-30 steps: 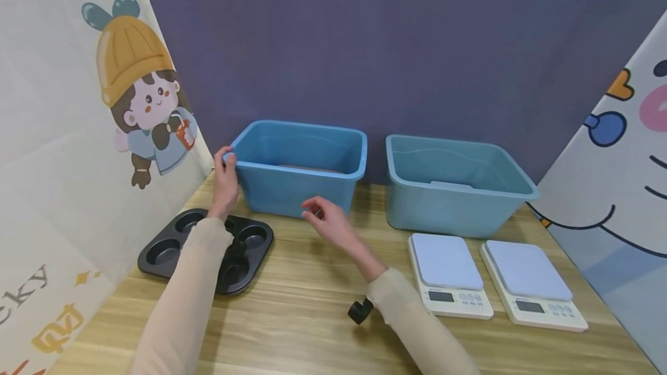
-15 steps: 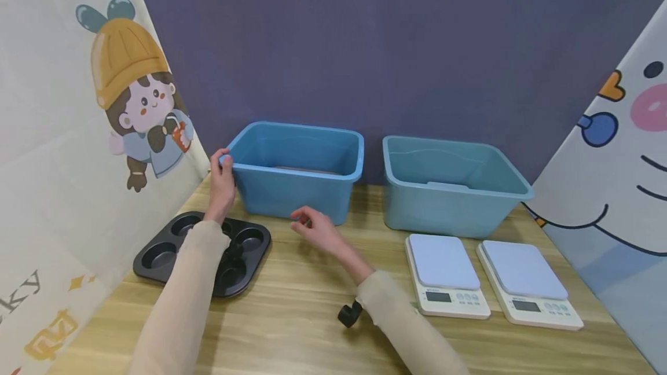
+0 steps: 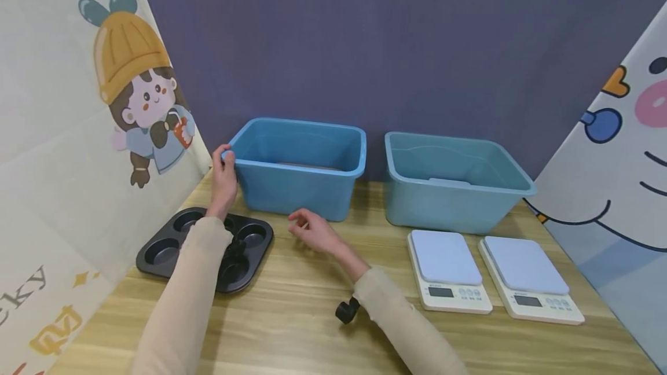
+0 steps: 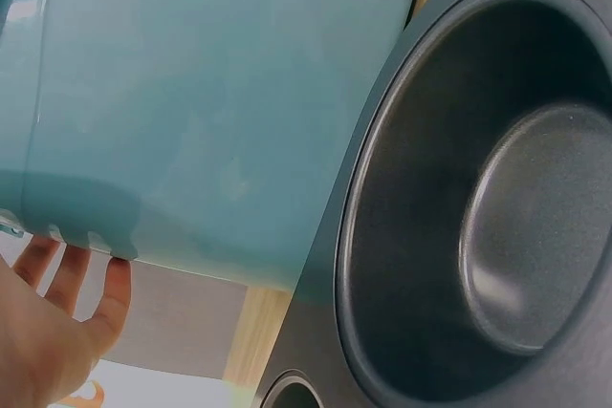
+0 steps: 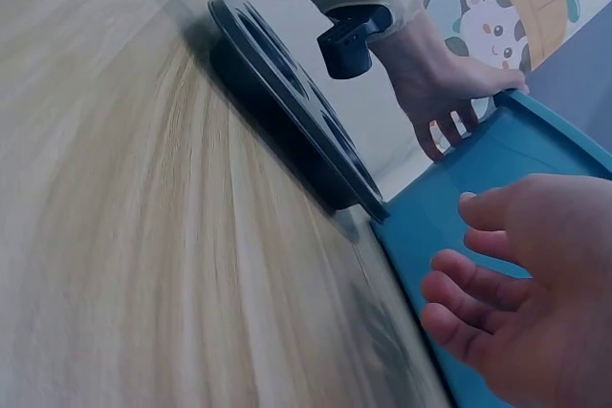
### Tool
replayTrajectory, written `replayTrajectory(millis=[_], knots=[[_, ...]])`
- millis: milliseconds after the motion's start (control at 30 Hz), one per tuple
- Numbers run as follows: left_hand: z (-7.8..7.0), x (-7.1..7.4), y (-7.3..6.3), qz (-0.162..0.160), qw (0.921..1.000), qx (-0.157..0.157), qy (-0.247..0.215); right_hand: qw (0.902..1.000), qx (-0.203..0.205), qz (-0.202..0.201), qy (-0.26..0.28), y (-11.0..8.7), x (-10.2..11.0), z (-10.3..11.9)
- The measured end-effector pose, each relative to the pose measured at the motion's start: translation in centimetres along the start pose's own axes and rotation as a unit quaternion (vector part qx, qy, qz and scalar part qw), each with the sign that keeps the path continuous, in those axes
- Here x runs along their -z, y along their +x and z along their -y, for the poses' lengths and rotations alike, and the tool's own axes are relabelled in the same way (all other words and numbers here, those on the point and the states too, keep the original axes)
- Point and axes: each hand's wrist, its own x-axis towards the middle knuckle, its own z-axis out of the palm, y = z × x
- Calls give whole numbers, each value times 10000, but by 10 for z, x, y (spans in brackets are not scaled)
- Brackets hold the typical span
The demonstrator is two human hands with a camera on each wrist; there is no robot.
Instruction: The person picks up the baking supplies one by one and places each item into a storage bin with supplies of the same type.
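The blue bin point(image 3: 292, 190) stands upright on the desk point(image 3: 292, 328), left of centre and near the back wall point(image 3: 375, 68), in much the same place as a second ago. The left hand point(image 3: 224, 183) still grasps its front left corner, fingers and thumb curled round the rim. What has changed is the right hand point(image 3: 316, 235): it has slipped a little leftward and lower, from in front of the bin's front face to about its lower edge, and its fingers hang loosely bent with nothing in them. It looks apart from the bin, so the left hand alone seems to hold the blue bin for now. Inside lies something flat and reddish-brown point(image 3: 310, 166), mostly hidden by the front wall. Just beside the bin, towards the person and partly under the left sleeve point(image 3: 182, 294), the dark muffin pan point(image 3: 253, 256) lies flat, unmoved. Farther right stands the grey-green bin point(image 3: 443, 207), a pale slab point(image 3: 449, 182) in it, with two white kitchen scales point(image 3: 447, 257) side by side before it; none of these has visibly shifted.
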Motion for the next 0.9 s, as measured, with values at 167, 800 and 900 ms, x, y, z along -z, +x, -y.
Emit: replayTrajectory(millis=[167,800,900], knots=[[-24,1,-13,91,10000,4,-29,9998,-48,152,134,1,-3,1],[6,-1,5,-33,9999,-100,106,9947,-440,581,728,7,-17,-6],[6,0,3,-35,9999,-71,136,9942,-471,611,750,9,-21,-5]])
